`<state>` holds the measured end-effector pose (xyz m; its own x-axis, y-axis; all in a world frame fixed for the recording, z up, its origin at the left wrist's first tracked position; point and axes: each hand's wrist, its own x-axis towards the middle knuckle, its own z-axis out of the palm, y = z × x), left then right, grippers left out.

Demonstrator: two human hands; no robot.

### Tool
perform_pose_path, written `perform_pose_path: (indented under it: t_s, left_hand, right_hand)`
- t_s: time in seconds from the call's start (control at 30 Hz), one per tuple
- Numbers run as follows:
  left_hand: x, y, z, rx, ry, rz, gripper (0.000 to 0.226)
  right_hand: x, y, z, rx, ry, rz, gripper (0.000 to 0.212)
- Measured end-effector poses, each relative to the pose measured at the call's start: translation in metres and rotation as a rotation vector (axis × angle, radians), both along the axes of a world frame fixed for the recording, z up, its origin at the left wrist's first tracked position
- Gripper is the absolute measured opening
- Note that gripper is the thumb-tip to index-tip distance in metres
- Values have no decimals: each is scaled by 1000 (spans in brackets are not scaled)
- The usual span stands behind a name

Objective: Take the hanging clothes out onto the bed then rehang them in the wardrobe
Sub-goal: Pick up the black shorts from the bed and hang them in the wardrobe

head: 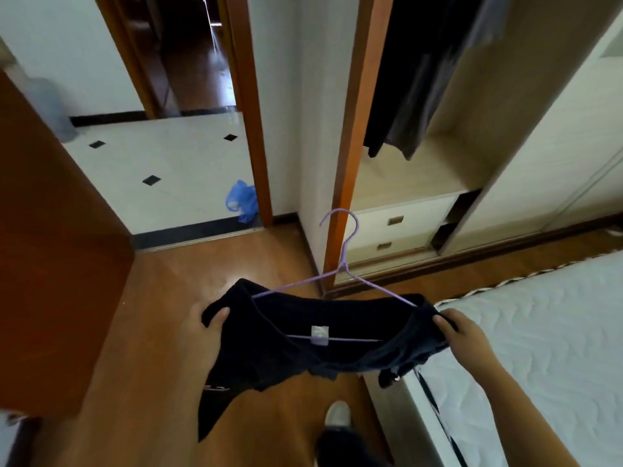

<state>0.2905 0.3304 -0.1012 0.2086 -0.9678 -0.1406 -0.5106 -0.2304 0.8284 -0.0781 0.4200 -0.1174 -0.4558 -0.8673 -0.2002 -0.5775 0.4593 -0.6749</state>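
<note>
A dark navy garment (313,355) with a white neck label is spread on a purple wire hanger (340,264), held out level over the wooden floor. My left hand (205,328) grips the garment's left shoulder, thumb on top. My right hand (462,332) pinches the right shoulder near the hanger's end. The hanger's hook points away from me toward the open wardrobe (421,183). Dark clothes (414,85) hang inside the wardrobe. The bed (539,348) with a white quilted mattress lies to the right.
A brown wooden door (57,264) stands open at the left. Beyond it are a white tiled floor and a blue plastic bag (242,200). Two white drawers (394,230) sit low in the wardrobe. My shoe (338,412) shows below the garment.
</note>
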Motion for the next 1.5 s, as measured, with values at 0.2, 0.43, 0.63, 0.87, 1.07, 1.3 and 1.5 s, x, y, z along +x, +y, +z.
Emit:
perform_pose_path:
  t_s: [0.2,0.43,0.63,0.87,1.07,1.3,1.5]
  left_hand:
    - [-33,-98,-1,19,57,-112,12]
    - [-102,-205,1,99,11,-278,12]
    - [-163,-271,-3,103,-63,-463,14]
    - [-264,-326,-7,106,-108,-740,23]
    - [-380,-382,-2,51,-116,-832,29]
    - [-501,-443,21,-52,18,-840,20]
    - [-564,-482,26,-97,44,-837,26]
  right_hand:
    - [-34,-77,-6,-86,-24,-143,15]
    - [-83,-160,-16,-101,-83,-317,10]
    - [-124,-186,-22,-56,-79,-492,24]
    - [-175,-177,-13,-10,6,-768,24]
    - [-226,-189,20,-78,88,-1043,25]
    - [-288,-227,55,-133,187,-1190,25]
    - [-346,-260,60,-156,245,-1174,25]
